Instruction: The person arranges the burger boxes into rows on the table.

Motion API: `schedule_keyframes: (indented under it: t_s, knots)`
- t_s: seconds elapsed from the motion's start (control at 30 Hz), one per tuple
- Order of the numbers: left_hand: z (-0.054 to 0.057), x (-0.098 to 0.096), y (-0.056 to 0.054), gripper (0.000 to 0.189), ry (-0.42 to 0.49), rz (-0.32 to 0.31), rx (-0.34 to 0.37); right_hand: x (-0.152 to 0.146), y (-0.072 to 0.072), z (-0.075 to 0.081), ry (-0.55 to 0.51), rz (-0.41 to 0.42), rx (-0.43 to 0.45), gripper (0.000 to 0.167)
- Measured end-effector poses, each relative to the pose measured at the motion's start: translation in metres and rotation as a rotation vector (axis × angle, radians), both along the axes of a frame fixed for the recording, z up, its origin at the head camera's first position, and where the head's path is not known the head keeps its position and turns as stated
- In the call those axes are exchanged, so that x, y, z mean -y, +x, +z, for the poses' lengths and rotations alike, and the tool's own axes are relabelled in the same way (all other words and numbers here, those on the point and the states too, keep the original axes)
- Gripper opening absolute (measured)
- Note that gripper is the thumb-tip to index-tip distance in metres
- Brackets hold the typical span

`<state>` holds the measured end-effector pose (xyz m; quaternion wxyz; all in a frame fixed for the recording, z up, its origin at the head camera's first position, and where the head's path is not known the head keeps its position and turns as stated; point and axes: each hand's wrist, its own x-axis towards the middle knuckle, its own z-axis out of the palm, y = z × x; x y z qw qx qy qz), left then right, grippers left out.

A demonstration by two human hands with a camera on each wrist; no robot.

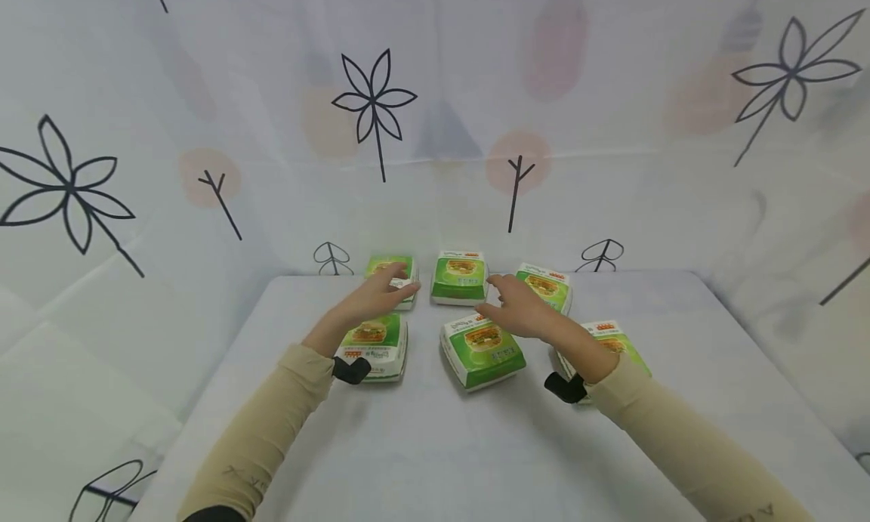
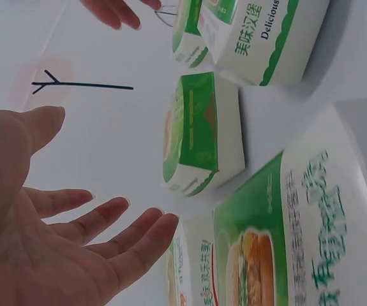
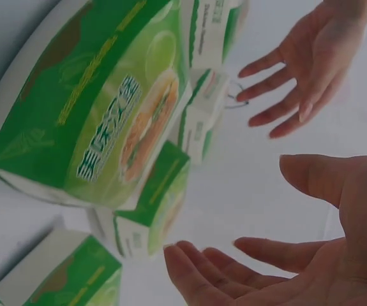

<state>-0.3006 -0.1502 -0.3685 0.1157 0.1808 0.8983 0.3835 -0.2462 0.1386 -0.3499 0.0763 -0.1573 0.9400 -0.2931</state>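
Several green-and-white cardboard burger boxes lie on the table. My left hand (image 1: 372,295) hovers over the back-left box (image 1: 382,262) and the front-left box (image 1: 374,346), partly hiding both. Its fingers spread loosely and hold nothing, as the left wrist view shows. My right hand (image 1: 522,307) hangs above the front-middle box (image 1: 484,350), beside the back-right box (image 1: 549,284). In the right wrist view its thumb and fingers are apart with nothing between them. Between the two hands, farther back, sits the back-middle box (image 1: 460,279). My right forearm partly covers the far-right box (image 1: 620,339).
A white cloth covers the table (image 1: 435,446). Behind it hangs a pale curtain (image 1: 442,69) printed with line-drawn flowers and soft coloured shapes. The boxes stand in two uneven rows, some turned at an angle. A black strap (image 1: 566,387) sits at my right wrist.
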Motion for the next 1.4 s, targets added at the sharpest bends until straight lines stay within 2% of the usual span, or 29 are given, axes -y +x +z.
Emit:
schedule_keyframes:
  t_s: [0.33, 0.57, 0.77, 0.93, 1.17, 1.23, 1.4]
  knots:
    - [-0.009, -0.025, -0.006, 0.072, 0.017, 0.045, 0.052, -0.017, -0.027, -0.004, 0.02, -0.014, -0.04, 0.064]
    - [-0.017, -0.037, -0.017, 0.077, -0.012, 0.072, 0.071, -0.019, -0.057, -0.003, 0.002, 0.015, -0.074, 0.063]
    - [-0.026, -0.05, -0.025, 0.086, -0.011, 0.087, 0.167, -0.015, -0.082, -0.004, 0.009, -0.001, -0.039, 0.064]
    - [-0.03, -0.062, -0.031, 0.09, 0.023, 0.117, 0.234, -0.011, -0.104, -0.006, 0.011, -0.016, 0.001, 0.065]
    - [-0.034, -0.074, -0.039, 0.09, 0.104, 0.183, 0.319, -0.004, -0.134, -0.016, 0.051, -0.019, 0.028, 0.065]
    - [-0.036, -0.076, -0.041, 0.088, 0.141, 0.201, 0.334, -0.002, -0.139, -0.02, 0.061, -0.02, 0.044, 0.065]
    - [-0.044, -0.084, -0.045, 0.078, 0.141, 0.293, 0.354, 0.005, -0.148, -0.027, 0.073, -0.028, 0.093, 0.068]
